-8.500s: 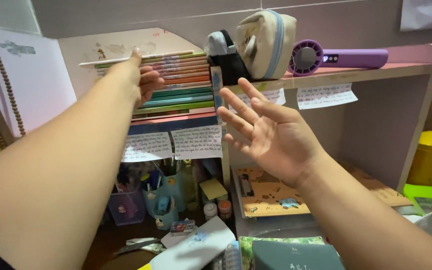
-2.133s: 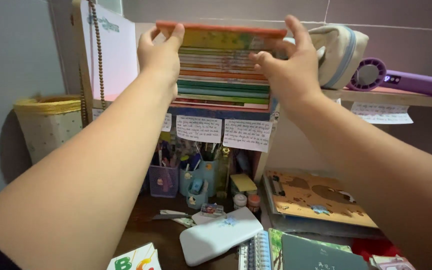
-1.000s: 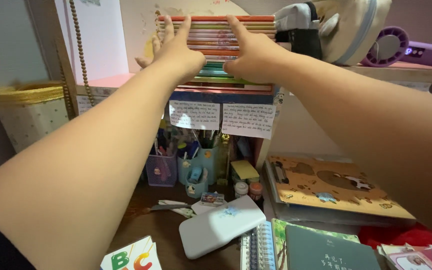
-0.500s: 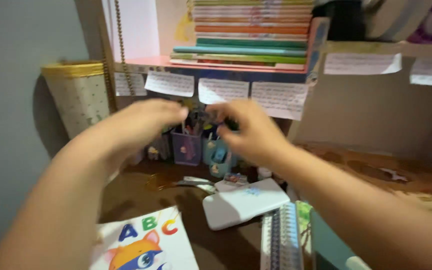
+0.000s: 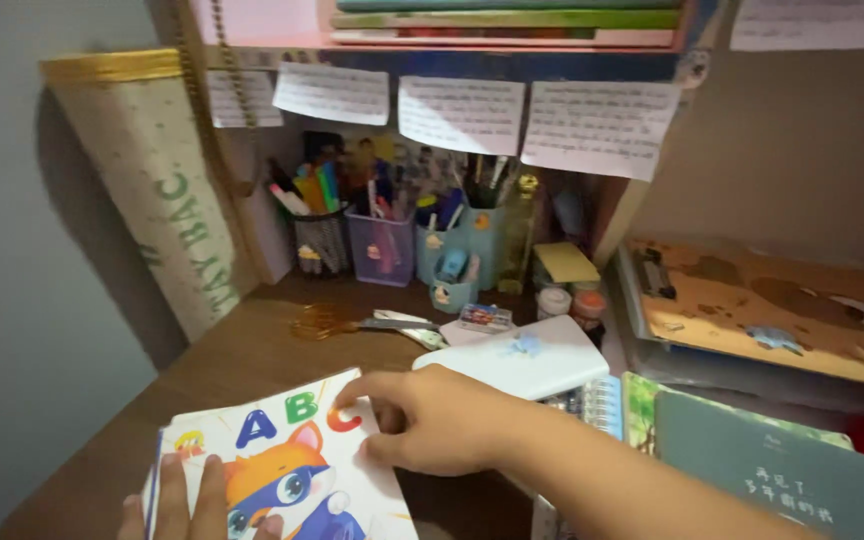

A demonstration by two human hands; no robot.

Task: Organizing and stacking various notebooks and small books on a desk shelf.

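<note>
A children's picture book (image 5: 282,470) with big coloured letters and a cartoon fox on its white cover lies on the brown desk (image 5: 222,365) at the lower left. My right hand (image 5: 432,420) rests on the book's right edge, fingertips on the cover near the red letter. My left hand (image 5: 192,500) shows only its fingers at the bottom edge, gripping the book's left side. The stack of thin colourful books (image 5: 512,20) sits on the pink shelf above, mostly cut off.
Pen holders (image 5: 382,240) full of markers stand under the shelf, with handwritten paper notes (image 5: 462,112) taped above. Scissors (image 5: 352,323), a white flat case (image 5: 527,358), small jars (image 5: 567,300), a spiral notebook (image 5: 592,395), a dark green book (image 5: 762,470) and a brown board (image 5: 772,310) crowd the right. A tall dotted container (image 5: 142,180) stands left.
Both hands have dropped from the stack of books on the shelf down to the desk. They now hold the picture book, and the view has tilted downward.
</note>
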